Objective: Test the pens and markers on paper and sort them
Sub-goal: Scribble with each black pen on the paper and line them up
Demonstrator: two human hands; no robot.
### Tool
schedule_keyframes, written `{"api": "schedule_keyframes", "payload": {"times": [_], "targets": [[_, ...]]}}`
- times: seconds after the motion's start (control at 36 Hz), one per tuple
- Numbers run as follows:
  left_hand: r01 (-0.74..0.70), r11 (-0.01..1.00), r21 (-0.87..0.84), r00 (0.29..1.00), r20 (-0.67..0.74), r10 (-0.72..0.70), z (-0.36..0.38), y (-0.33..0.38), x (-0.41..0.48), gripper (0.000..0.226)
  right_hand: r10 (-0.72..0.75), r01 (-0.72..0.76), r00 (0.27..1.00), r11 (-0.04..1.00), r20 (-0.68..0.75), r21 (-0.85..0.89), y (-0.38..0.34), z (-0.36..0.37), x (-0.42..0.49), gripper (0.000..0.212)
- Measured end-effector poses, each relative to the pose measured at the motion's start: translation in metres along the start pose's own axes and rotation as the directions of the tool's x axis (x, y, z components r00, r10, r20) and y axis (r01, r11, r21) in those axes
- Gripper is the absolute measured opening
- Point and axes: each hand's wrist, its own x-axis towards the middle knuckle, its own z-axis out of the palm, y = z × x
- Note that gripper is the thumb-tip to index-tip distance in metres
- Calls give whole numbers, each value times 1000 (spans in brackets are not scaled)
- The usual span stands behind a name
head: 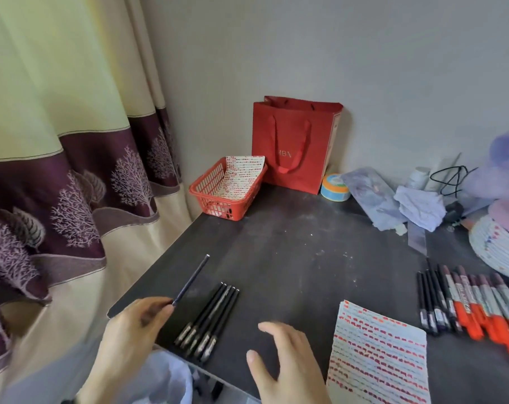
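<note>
place: we read a home room corner | evidence: we see a tree-patterned curtain (72, 176), red gift bag (294, 144), cluttered dark desk (291, 258)

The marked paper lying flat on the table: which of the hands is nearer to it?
Right. The right hand is open just left of the paper; the left hand, holding a pen, is farther left, past the row of black pens.

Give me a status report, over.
Left hand pinches black pen. Right hand open, empty. Pen row between hands; test paper at right. Nothing blocking.
</note>
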Motion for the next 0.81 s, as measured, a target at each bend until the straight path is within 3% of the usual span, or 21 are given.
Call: {"api": "schedule_keyframes", "payload": {"times": [0.14, 0.31, 0.81], "targets": [[16, 993, 114, 1000, 11, -18, 0, -18, 7, 19, -80, 95, 991, 984, 108, -148, -2, 27, 5, 45], [-41, 946, 323, 999, -8, 46, 6, -25, 3, 12, -125, 148, 986, 963, 110, -227, -4, 37, 5, 45], [-55, 925, 377, 998, -10, 64, 18, -10, -12, 5, -165, 178, 983, 963, 78, -203, 6, 42, 5, 42]]}}
